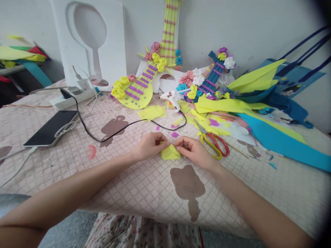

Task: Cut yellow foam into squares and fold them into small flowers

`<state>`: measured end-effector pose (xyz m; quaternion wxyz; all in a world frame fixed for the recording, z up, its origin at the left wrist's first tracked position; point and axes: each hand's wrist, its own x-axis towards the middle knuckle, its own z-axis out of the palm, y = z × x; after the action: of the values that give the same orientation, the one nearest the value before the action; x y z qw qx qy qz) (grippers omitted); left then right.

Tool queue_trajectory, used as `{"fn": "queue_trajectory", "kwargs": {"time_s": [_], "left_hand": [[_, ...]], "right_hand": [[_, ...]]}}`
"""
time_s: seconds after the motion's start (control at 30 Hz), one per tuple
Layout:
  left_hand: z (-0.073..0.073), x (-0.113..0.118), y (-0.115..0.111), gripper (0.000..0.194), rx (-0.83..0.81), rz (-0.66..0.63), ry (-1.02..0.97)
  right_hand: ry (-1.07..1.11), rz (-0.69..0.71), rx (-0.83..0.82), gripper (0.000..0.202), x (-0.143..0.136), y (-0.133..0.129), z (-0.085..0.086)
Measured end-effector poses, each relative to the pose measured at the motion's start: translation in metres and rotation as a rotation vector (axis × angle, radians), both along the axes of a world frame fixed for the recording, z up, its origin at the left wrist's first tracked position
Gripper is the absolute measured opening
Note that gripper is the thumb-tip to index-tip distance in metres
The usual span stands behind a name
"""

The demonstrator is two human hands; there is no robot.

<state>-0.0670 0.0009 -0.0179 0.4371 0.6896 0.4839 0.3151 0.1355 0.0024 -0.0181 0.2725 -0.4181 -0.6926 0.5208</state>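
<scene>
A small piece of yellow crepe paper point(171, 153) hangs just over the quilted tablecloth, its upper edge pinched between both hands. My left hand point(150, 146) has its thumb and fingers closed on the left corner. On the right side my right hand point(192, 150) grips the same piece with thumb and forefinger. Scissors with red and yellow handles point(213, 144) lie right beside my right hand. Beyond the hands, flat yellow paper pieces point(152, 113) and purple scraps point(175, 134) lie on the cloth.
A white hot glue gun point(171, 98) stands behind, its black cord point(121, 128) looping across the table. Decorated paper guitars point(139, 91) lean at the back. A phone point(50, 129) and power strip point(72, 98) lie left; blue crepe paper point(284, 139) spreads right.
</scene>
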Motion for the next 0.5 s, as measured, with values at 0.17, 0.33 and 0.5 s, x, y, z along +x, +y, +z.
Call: {"fn": "queue_trajectory", "kwargs": {"time_s": [0.17, 0.33, 0.5], "left_hand": [[0.0, -0.002, 0.001, 0.025, -0.041, -0.051, -0.072], [-0.003, -0.003, 0.005, 0.017, -0.123, -0.002, -0.126], [0.004, -0.005, 0.008, 0.017, -0.276, 0.134, -0.253]], "right_hand": [[-0.019, 0.038, 0.041, 0.012, 0.001, 0.001, -0.003], [-0.098, -0.013, 0.196, 0.014, 0.0, -0.004, -0.001], [-0.244, -0.016, 0.735, 0.028, 0.0, -0.011, 0.004]]}}
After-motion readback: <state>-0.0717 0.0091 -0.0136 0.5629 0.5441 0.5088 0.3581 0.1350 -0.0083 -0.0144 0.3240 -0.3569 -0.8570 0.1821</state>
